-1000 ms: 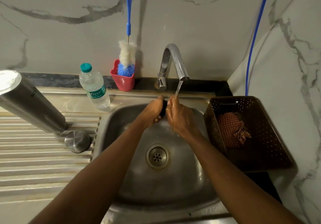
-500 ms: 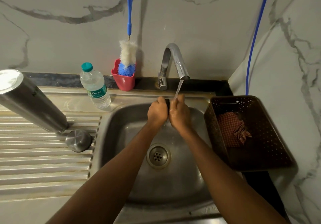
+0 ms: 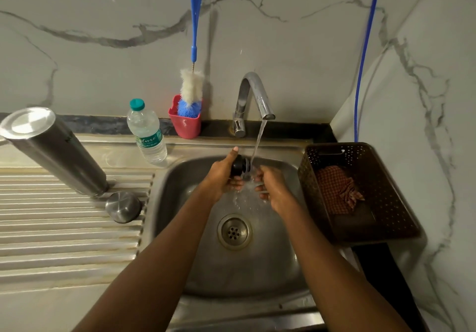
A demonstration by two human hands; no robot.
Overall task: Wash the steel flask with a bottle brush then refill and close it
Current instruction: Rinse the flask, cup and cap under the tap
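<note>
Under the tap (image 3: pixel 253 99), your left hand (image 3: pixel 221 179) gripped the black stopper (image 3: pixel 239 166), right hand (image 3: pixel 271 187) at three o'clock, fingers loosely curled, empty.

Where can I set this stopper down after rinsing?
The ribbed drainboard is bare nearer you than the steel cap and upturned flask. The sink floor around the drain is free too. Crowded: the back edge holds water bottle, red cup and tap; the basket fills the right side.

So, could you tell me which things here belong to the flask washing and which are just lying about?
Job: flask, cap, stopper in left hand, brush, tap, sink.
Lying about: basket, cloth, red cup; water bottle, unless for refilling.
</note>
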